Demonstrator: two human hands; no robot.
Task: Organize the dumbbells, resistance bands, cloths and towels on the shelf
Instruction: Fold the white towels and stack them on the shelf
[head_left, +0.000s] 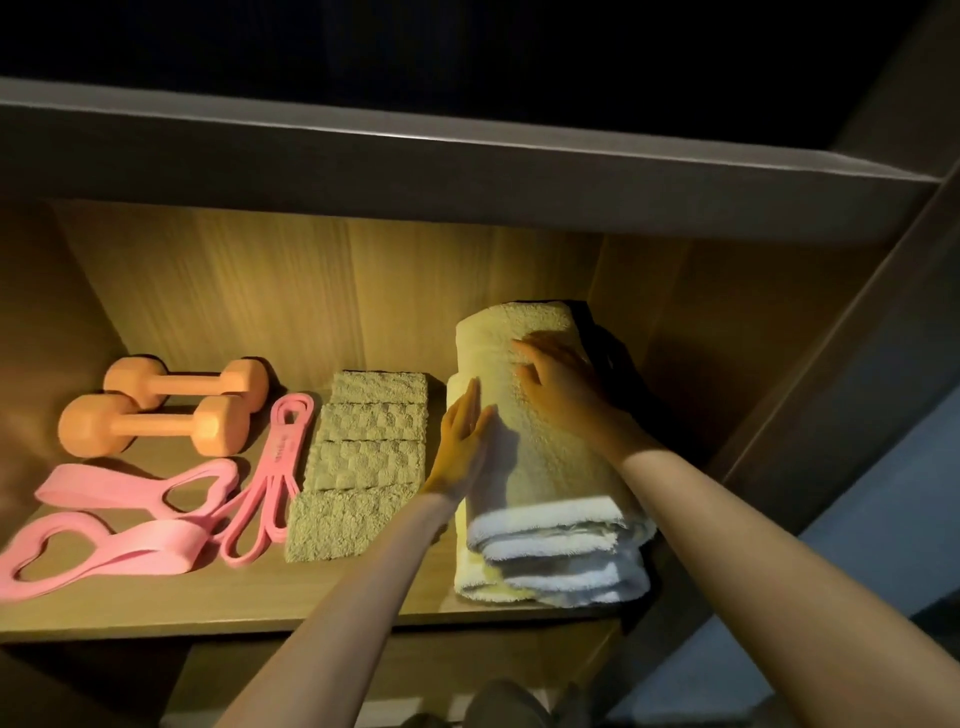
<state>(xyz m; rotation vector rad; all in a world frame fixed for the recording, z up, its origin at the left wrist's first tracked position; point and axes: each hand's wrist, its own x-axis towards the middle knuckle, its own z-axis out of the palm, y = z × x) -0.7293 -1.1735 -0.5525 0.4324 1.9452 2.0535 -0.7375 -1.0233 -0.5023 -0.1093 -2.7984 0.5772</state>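
The folded cream terry towel stack (545, 467) at the wooden shelf (311, 608)'s right edge is pressed sideways by the left hand (462, 447) and topped by the right hand (561, 389); both grips are apart, fingers straight.

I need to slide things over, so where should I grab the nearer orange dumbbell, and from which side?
Take the nearer orange dumbbell by its thin middle bar, hand coming from the front and above. It lies on its side across the shelf with the wide heads at each end; the second dumbbell lies close behind it, blocking the back.

Two dumbbells (156, 423), three bands (104, 488), four cloths (363, 462).
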